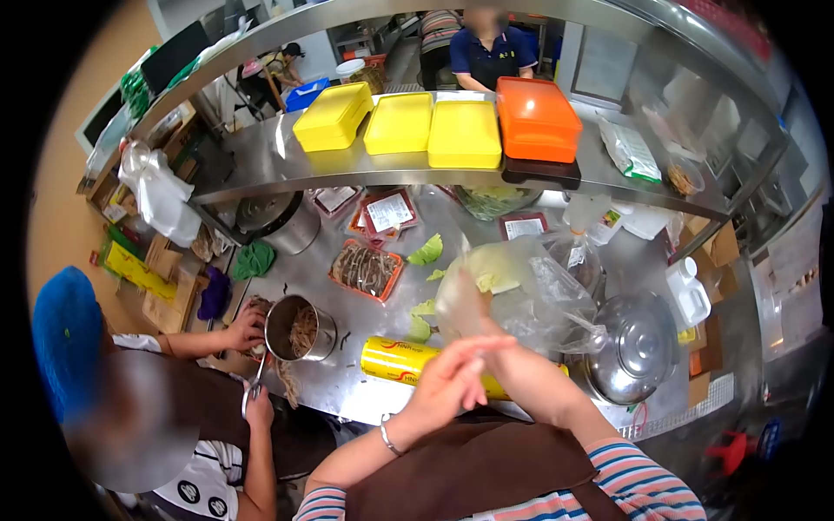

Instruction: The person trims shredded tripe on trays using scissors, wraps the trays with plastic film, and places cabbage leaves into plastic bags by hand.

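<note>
My left hand point(447, 369), with a bracelet at its wrist, is over the yellow roll point(395, 358); its fingers are apart and some touch or overlap my right wrist. My right hand point(469, 300) reaches forward, smeared by motion, in front of a clear plastic bag point(556, 291) with pale green leaves. Whether it holds anything cannot be made out. Loose cabbage leaves point(426, 250) lie on the steel table to the left of the bag. Behind them is an orange tray point(367, 269) of brown food under film.
At the left, a co-worker in a blue cap point(65, 334) holds scissors point(252, 392) beside a steel pot point(300, 328). A lidded metal pot point(632, 347) stands at the right. Yellow boxes point(465, 133) and an orange box point(539, 120) sit on the shelf; another person point(493, 56) is behind.
</note>
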A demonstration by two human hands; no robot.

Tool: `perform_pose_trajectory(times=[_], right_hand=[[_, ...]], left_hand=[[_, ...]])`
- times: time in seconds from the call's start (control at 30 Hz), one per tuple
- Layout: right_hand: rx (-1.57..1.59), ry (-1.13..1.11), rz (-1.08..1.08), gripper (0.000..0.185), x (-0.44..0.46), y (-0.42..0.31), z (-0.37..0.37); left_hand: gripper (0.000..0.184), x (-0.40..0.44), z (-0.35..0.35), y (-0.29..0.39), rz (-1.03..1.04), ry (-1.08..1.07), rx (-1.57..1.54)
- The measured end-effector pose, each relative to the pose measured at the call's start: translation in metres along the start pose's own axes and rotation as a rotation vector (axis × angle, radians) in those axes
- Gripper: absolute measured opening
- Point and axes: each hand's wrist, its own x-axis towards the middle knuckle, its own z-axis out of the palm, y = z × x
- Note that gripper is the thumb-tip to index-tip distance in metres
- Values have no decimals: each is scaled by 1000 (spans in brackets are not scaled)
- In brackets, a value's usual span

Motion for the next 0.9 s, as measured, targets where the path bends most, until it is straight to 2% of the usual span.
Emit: perform_pose_trajectory(times=[0.1,0.2,0.27,0.3,0.4,0.5,0.57,0.6,0.67,0.7,0.77,0.8,0.83,0.9], right_hand=[[-293,-43,-11,56,0,7,-12],[-213,73,-134,59,-21,0,-8],[-524,-222,149,54,-29,-21,-21],[-537,-233,157,54,-27,-20,-32],[-316,-374,447,52,-41,-21,-49],[-309,-320,376,53,-97,-70,-37],[-419,-306,84,55,-106,-77,-53],[-425,-299,85,55,-112,-90,-56],[-656,-660,99,53,-129,-123,-58],[-659,-660,100,53,-139,-138,-57],[-1269,-919,-796,61,-152,-163,-57],[-1307,-923,-927,70,-149,-168,-66],[-1310,-922,-925,70,-152,-171,-66],[-1540,-713,-1247,82,-156,-179,-63]], left_hand=[[29,-7,-11,-2,54,86,-34],[28,-14,-13,-2,65,124,-39],[27,-15,-18,-1,88,144,-33],[28,-16,-22,0,123,177,-52],[28,-20,-30,4,179,283,-105],[28,-24,-36,13,226,347,-163],[28,-24,-40,19,243,361,-199],[29,-25,-42,21,262,371,-210],[30,-26,-48,24,279,391,-215],[30,-26,-49,26,280,393,-218],[32,-26,-51,29,258,453,-206],[32,-26,-52,30,256,454,-209],[32,-25,-53,30,255,487,-209],[33,-25,-57,32,252,519,-213]])
